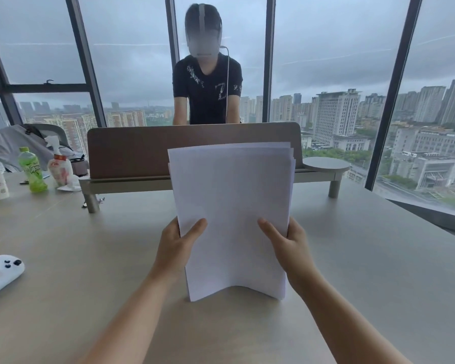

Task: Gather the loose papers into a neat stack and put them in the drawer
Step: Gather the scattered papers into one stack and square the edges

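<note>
I held the papers (231, 214) up on end in the middle of the tabletop (378, 258), with the bottom edge resting on it. My left hand (176, 248) gripped the left side and my right hand (292, 245) gripped the right side. On each hand the thumb pressed the front and the fingers were hidden behind, so both were clamped on the sheets. The sheets were white, thin and smooth. The top edges did not line up, and the bottom edge bent upward in an arch. The tabletop was flat, pale and plain.
</note>
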Available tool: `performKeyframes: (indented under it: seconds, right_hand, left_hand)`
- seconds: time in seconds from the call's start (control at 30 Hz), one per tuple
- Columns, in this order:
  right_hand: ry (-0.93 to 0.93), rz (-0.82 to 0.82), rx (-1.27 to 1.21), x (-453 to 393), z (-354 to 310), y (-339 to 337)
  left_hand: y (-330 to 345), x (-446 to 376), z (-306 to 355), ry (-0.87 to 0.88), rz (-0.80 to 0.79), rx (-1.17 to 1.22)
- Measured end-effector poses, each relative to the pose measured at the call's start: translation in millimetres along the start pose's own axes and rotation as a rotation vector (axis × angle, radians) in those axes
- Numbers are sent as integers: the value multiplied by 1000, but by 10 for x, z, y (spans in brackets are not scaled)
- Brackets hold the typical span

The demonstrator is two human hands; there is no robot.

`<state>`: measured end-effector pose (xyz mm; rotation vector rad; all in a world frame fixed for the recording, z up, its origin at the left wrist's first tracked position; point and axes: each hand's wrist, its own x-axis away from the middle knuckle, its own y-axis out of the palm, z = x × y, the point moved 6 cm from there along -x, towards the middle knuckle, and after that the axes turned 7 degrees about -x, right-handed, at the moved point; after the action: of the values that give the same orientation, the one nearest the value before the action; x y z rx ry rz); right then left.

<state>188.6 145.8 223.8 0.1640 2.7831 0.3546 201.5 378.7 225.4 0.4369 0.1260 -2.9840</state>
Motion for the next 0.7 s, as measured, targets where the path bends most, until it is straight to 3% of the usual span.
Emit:
performKeyframes:
  seconds: [0.23, 0.5, 0.7]
  right_hand:
    - [-61, 75, 79, -92, -127, 55]
    - [-106, 44, 22, -75, -209, 18]
    - [-258, 67, 123, -171, -547, 115]
  left_hand:
    - [16, -121, 234, 76, 211, -81]
    - [-51, -106, 388, 131, 173, -88]
    - [-95, -145, 763, 297, 193, -84]
